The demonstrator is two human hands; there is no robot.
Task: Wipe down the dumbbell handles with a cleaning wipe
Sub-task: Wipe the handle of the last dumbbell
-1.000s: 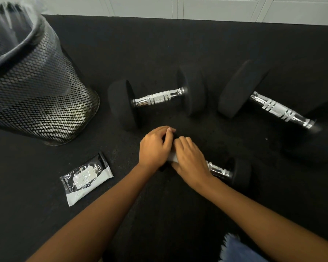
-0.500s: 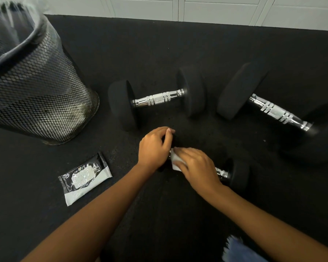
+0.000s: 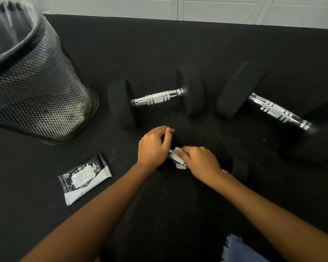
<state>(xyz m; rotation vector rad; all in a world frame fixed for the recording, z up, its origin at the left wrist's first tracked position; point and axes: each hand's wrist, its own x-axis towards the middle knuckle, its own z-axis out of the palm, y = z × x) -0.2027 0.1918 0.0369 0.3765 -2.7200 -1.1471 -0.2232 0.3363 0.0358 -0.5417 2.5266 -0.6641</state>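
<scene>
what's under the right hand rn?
The right hand presses a white wipe onto the chrome handle of the nearest dumbbell. Only slivers of handle show beside the wipe and wrist; the rest is covered. The left hand holds the other end.

Both hands cover nearly all of the near dumbbell's handle (image 3: 180,161); its left weight sits hidden under the left hand (image 3: 153,146), and the wipe (image 3: 178,157) perhaps wraps beneath the right hand (image 3: 201,161)

Both forearms reach forward, the left hand (image 3: 153,146) curled downward, the right hand (image 3: 201,161) clenched beside it.
</scene>
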